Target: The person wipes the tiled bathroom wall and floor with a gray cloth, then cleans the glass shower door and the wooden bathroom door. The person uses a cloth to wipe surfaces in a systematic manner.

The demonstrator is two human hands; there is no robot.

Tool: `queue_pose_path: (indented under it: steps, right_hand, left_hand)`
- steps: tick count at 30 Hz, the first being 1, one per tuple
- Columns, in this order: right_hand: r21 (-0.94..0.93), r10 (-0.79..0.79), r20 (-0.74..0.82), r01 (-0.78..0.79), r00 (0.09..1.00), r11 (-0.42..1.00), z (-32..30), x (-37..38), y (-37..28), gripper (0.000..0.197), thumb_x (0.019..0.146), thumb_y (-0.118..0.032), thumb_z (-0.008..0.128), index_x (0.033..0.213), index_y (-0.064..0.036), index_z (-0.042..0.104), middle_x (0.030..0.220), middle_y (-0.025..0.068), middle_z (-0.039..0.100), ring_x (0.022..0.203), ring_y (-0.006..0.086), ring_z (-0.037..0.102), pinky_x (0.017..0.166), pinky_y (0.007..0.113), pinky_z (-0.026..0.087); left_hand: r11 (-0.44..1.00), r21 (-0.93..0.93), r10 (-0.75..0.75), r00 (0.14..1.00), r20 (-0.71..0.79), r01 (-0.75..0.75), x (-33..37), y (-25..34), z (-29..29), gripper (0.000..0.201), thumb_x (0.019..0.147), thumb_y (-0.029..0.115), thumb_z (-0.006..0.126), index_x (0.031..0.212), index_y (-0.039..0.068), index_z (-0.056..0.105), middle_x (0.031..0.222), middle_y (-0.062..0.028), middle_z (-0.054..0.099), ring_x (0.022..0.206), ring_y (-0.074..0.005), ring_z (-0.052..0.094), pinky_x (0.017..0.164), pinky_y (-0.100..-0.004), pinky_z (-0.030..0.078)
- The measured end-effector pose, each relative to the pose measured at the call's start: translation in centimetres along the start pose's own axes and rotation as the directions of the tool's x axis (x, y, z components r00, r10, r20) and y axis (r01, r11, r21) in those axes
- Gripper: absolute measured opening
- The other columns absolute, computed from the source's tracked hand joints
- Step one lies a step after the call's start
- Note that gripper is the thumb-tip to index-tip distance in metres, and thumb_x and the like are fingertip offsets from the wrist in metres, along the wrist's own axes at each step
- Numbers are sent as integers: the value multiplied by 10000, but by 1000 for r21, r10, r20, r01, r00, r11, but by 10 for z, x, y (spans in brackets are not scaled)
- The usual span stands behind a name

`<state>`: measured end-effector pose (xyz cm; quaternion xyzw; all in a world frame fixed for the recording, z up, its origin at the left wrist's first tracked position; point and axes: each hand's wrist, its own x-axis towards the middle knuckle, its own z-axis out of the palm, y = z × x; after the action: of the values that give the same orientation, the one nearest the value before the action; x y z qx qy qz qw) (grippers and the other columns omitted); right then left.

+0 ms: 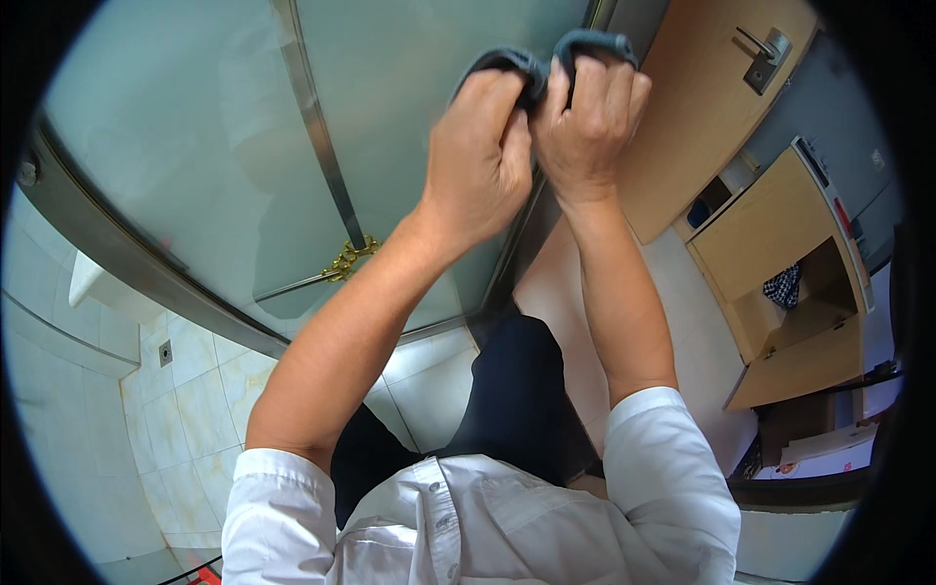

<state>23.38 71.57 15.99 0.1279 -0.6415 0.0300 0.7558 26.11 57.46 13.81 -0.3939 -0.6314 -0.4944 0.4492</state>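
A dark grey-blue cloth (597,41) is bunched in both of my hands near the top of the view. My left hand (476,156) is closed round one part of it, knuckles up. Right beside it, my right hand (593,125) grips the other part, its fingers curled over the cloth. The two fists almost touch. Most of the cloth is hidden inside them. Behind the hands stands a frosted glass panel (390,117) in a metal frame; whether the cloth touches it I cannot tell.
A gold ornament (351,258) sits on the glass panel's metal strip. To the right are a wooden door (712,107) with a lever handle (763,60) and a wooden cabinet (765,263) with an open flap. Pale tiles (195,400) cover the floor at left.
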Motion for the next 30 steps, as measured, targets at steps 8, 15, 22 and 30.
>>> queue_pose_path:
  steps: [8,15,22,30]
  right_hand:
    - [120,167,173,-189,971,975,-30,-88,-26,236,723,10,765,920,-68,663,907,112,545,847,323,511,755,430,450]
    - [202,258,236,-307,937,930,-41,-134,-28,199,763,65,771,901,-37,673,972,123,622,896,334,570,755,429,479]
    - [218,239,333,-321,912,922,-60,-186,-32,206,756,32,778,912,-61,682,955,106,640,851,340,599,756,449,472]
    - [105,355,497,-460,792,881,-83,-233,-54,84,825,-15,745,893,-34,699,905,113,687,858,335,624,795,436,488]
  left_hand:
    - [953,9,-302,953,37,302,-70,-6,10,115,919,-22,635,1030,-23,665,914,-142,693,767,-185,672,713,-309,539]
    - [786,19,-618,785,50,618,-97,-4,15,233,954,162,650,824,-25,701,651,-157,635,561,-215,593,577,-369,486]
    - [334,-18,-933,334,137,942,-124,-4,21,582,943,387,708,544,-21,597,466,-50,449,494,-117,395,488,-372,377]
    - [30,-207,-993,53,106,978,-161,-6,39,401,888,236,741,572,34,598,597,2,555,567,-99,451,513,-331,347]
